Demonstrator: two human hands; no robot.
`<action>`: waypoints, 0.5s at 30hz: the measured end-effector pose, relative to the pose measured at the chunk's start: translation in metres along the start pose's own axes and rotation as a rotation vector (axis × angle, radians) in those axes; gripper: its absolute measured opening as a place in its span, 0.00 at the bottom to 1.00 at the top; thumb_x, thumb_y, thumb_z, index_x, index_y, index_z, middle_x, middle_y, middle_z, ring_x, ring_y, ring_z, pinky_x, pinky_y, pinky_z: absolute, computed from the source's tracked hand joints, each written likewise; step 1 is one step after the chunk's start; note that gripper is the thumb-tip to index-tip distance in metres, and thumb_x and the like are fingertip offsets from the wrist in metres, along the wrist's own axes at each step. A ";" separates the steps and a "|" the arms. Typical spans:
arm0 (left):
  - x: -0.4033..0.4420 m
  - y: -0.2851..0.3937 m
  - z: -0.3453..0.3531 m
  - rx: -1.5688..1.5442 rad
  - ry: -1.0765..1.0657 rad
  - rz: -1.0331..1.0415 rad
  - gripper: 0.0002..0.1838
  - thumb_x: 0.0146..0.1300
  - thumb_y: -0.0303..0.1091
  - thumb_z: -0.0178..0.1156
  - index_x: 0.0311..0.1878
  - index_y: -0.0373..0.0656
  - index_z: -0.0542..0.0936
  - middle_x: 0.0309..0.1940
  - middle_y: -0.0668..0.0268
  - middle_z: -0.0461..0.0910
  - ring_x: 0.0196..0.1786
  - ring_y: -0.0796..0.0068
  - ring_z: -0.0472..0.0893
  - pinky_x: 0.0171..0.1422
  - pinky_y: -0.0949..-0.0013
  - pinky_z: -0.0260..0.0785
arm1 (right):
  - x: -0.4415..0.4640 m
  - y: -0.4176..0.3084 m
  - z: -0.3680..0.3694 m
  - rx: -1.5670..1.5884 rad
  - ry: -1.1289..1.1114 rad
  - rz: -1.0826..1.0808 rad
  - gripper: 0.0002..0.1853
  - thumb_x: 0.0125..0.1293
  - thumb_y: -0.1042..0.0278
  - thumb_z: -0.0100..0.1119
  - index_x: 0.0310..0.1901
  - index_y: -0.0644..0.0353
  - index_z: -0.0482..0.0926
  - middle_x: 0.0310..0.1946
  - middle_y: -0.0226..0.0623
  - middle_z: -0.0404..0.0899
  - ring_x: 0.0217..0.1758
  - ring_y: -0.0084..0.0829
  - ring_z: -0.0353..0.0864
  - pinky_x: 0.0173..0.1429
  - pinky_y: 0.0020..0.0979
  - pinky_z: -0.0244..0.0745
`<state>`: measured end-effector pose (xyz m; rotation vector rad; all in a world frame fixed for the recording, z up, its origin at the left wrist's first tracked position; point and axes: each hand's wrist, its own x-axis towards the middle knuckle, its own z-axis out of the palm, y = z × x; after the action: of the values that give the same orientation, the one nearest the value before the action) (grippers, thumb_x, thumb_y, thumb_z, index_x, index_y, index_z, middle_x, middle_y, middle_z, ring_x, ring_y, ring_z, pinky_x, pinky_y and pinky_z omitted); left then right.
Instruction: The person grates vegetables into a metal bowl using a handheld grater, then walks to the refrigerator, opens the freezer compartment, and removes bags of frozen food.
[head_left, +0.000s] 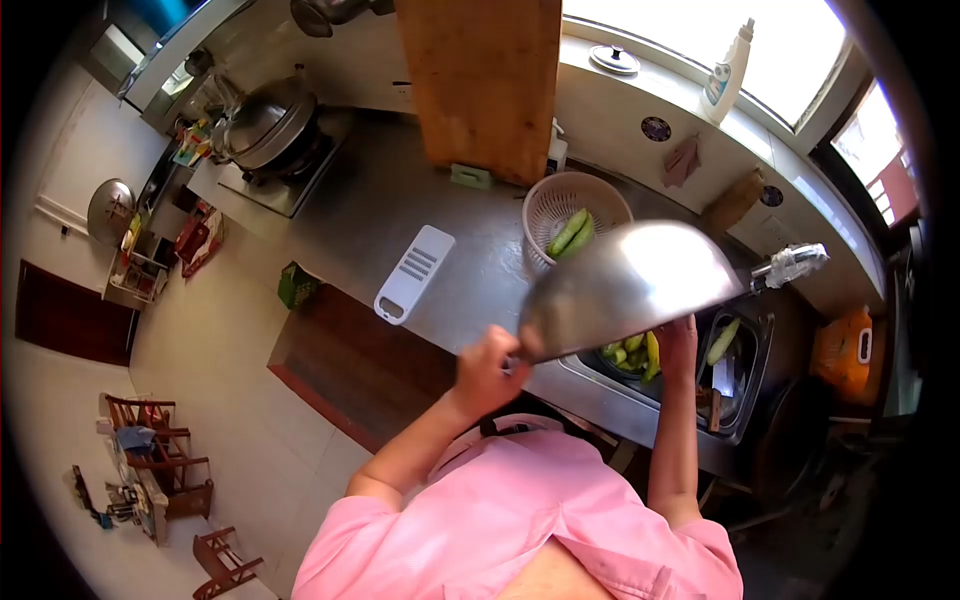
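A large shiny metal basin (pixel 640 285) is tilted on its side above the sink (pixel 585 380), its rounded outside facing up. My left hand (pixel 488 375) is closed on the basin's left end. At the lower right rim is my right hand (pixel 680 340), its fingers partly hidden by the basin. Beneath the rim, several green and yellow-green vegetables (pixel 632 357) show in the left sink bowl. A pale green gourd (pixel 723 341) and a cleaver (pixel 722 376) with a wooden handle lie in the right sink bowl. Behind the basin, a pink colander (pixel 600 190) holds green gourds (pixel 570 235).
A white grater (pixel 415 275) lies on the steel counter (pixel 365 215). A wooden board (pixel 480 85) stands against the wall. At the far left, a lidded pan (pixel 268 130) sits on the stove. The faucet (pixel 790 265) rises right of the basin; a white bottle (pixel 728 75) stands on the sill.
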<state>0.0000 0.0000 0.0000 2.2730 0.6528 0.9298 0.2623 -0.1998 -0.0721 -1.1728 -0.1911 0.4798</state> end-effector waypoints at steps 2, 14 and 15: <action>-0.002 -0.004 0.006 -0.019 0.017 -0.205 0.16 0.50 0.30 0.60 0.42 0.36 0.73 0.29 0.52 0.77 0.30 0.56 0.79 0.33 0.65 0.71 | 0.006 -0.014 -0.004 0.016 -0.046 0.040 0.16 0.64 0.68 0.49 0.51 0.64 0.68 0.41 0.30 0.73 0.43 0.20 0.72 0.45 0.22 0.68; -0.081 -0.155 -0.079 -0.822 0.256 -0.961 0.18 0.52 0.20 0.51 0.49 0.32 0.69 0.44 0.62 0.73 0.46 0.73 0.73 0.53 0.72 0.63 | 0.006 0.069 0.153 -0.497 -0.439 0.411 0.17 0.61 0.63 0.52 0.47 0.68 0.72 0.35 0.37 0.76 0.35 0.27 0.75 0.37 0.28 0.72; -0.083 -0.158 -0.078 -0.829 0.263 -0.958 0.18 0.52 0.19 0.51 0.48 0.32 0.69 0.44 0.62 0.73 0.45 0.74 0.73 0.53 0.72 0.63 | 0.007 0.084 0.150 -0.502 -0.434 0.416 0.17 0.61 0.63 0.52 0.47 0.68 0.72 0.35 0.37 0.76 0.35 0.27 0.75 0.37 0.28 0.72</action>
<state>-0.1444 0.0856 -0.0991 0.9274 1.0689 0.7744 0.1883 -0.0454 -0.0922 -1.5963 -0.4651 1.1001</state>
